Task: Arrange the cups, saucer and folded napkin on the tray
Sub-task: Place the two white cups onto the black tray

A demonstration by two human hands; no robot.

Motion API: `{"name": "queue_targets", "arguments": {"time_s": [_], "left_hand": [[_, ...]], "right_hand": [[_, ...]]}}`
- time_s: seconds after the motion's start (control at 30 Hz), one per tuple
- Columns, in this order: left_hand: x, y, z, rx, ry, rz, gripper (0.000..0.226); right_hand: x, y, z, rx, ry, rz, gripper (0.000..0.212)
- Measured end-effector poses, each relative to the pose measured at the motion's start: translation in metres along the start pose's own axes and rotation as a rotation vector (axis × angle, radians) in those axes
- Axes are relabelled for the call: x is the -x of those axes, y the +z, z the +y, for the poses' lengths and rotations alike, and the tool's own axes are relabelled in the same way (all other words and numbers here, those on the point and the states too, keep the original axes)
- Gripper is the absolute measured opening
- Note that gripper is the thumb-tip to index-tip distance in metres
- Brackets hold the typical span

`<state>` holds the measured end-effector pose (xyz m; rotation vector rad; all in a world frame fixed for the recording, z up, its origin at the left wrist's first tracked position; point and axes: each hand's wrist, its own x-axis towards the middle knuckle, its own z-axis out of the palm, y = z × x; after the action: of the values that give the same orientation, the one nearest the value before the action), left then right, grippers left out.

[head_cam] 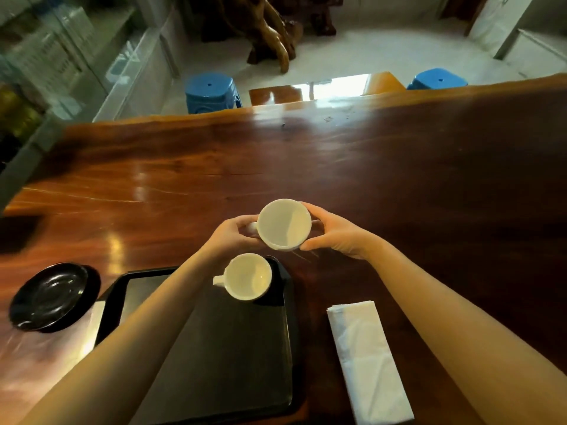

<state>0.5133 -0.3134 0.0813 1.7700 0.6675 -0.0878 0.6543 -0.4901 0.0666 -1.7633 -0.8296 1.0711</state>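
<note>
A white cup (283,224) is lifted above the table, just beyond the far right corner of the black tray (245,357). My left hand (234,234) grips its handle side and my right hand (334,233) cups its right side. A second white cup (248,277) stands upright in the tray's far right corner, handle pointing left. The black saucer (50,297) rests on the table left of the tray. The folded white napkin (366,358) lies on the table to the right of the tray.
The wide glossy wooden table (399,179) stretches beyond my hands. Two blue stools (211,92) stand behind its far edge, with a wooden bench top (310,90) between them. My left forearm crosses over the tray.
</note>
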Motion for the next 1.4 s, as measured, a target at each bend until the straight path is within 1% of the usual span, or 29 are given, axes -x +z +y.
{"name": "queue_targets", "arguments": {"time_s": [0.17,0.37,0.53,0.7,0.83,1.03,1.27,1.4], "left_hand": [[0.032,-0.052,-0.025,0.031,-0.023,0.061,0.051],[0.061,-0.124,-0.085,0.028,-0.057,0.133,0.054],[0.07,-0.169,-0.137,0.063,-0.097,0.158,0.052],[0.06,-0.189,-0.192,0.058,-0.197,0.143,0.053],[0.054,-0.192,-0.218,0.056,-0.225,0.127,0.052],[0.046,-0.186,-0.234,0.1,-0.243,0.149,0.051],[0.045,-0.183,-0.246,0.131,-0.239,0.129,0.053],[0.047,-0.184,-0.245,0.095,-0.242,0.11,0.054]], "right_hand": [[-0.021,0.057,-0.027,-0.022,-0.01,-0.038,0.082],[-0.059,0.144,-0.044,-0.027,0.031,-0.077,0.077],[-0.095,0.216,-0.032,-0.094,0.079,-0.112,0.081],[-0.118,0.267,-0.011,-0.171,0.177,-0.102,0.085],[-0.127,0.287,0.005,-0.178,0.205,-0.074,0.086],[-0.135,0.297,0.014,-0.219,0.252,-0.017,0.092],[-0.137,0.298,0.016,-0.172,0.286,-0.017,0.092],[-0.137,0.297,0.01,-0.074,0.313,-0.011,0.092]]}}
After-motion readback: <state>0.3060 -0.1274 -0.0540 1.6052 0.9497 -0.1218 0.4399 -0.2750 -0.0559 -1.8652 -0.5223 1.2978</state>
